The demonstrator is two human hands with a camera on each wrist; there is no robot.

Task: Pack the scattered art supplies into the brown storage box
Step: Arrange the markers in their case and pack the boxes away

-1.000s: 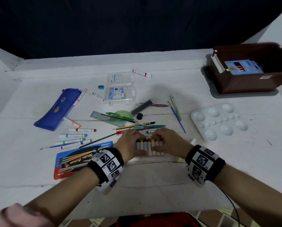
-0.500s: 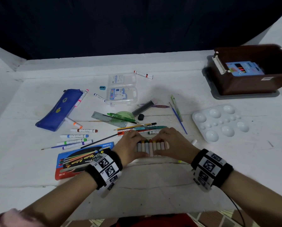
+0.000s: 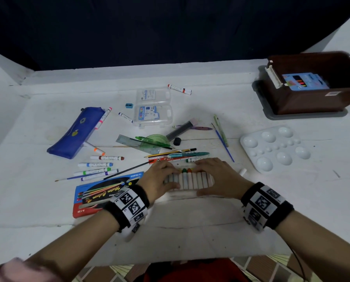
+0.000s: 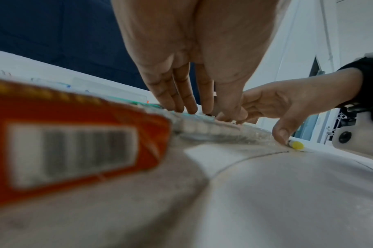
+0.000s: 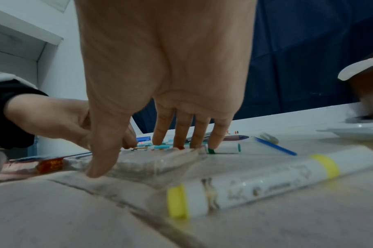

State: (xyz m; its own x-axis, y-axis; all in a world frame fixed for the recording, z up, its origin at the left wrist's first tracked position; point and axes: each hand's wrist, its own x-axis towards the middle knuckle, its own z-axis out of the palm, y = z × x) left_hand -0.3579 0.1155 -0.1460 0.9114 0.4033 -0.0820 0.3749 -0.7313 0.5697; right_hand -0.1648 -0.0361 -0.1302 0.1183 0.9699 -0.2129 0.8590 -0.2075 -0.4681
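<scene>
Both hands sit on a clear plastic tray of crayons point(image 3: 190, 180) near the middle of the worktop's point(image 3: 210, 231) front edge. The left hand point(image 3: 159, 178) covers the tray's left end and the right hand point(image 3: 216, 176) its right end. In the wrist views each hand has its fingers point(image 5: 182, 134) reaching down over the far side of the tray and its thumb at the near side, so both hands look to be taking hold of it, gripping lightly rather than clamped. The brown storage box point(image 3: 316, 94) stands well apart at the worktop's far right corner, open, with a blue pack already inside. The step in hand appears to be lifting this tray for the box. To do it well, the tray should stay level with even pressure from both ends, since the crayons lie loose side by side and could roll out if it tips. A yellow-banded marker point(image 5: 277, 182) lies just beside the right thumb and a red ruler point(image 3: 170, 159) touches the tray's far side; a straight lift should avoid dragging either, and the white paint palette point(image 3: 275, 149) lies on the way to the box.
</scene>
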